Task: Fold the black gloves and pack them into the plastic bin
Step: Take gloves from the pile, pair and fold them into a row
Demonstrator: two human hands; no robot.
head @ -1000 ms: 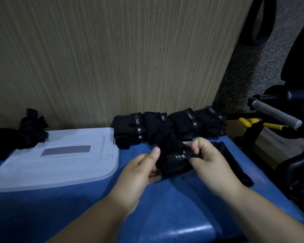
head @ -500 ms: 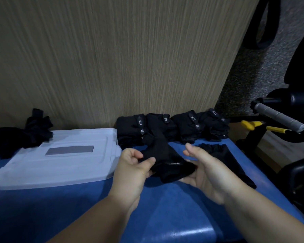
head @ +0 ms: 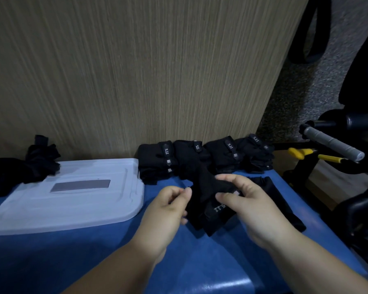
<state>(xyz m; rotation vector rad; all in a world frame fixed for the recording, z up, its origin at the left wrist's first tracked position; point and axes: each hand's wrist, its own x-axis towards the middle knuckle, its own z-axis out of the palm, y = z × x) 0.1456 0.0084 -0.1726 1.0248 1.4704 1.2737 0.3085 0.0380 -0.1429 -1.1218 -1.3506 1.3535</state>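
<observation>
Where the black glove (head: 208, 200) sits bunched at the middle of the bench (head: 94, 251), left hand (head: 168, 211) fingers pinch its left edge; right hand (head: 255, 209) fingers clamp the cuff; risk: limp fabric may unfold should either pinch slacken before binning.

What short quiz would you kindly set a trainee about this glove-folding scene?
1. True or false: the lid lies to the right of the folded gloves.
2. What does the right hand pinch? A) a glove B) the lid C) nothing
3. Fill in: the table has a ___ top.
Key: 1 false; 2 A; 3 blue.
</observation>
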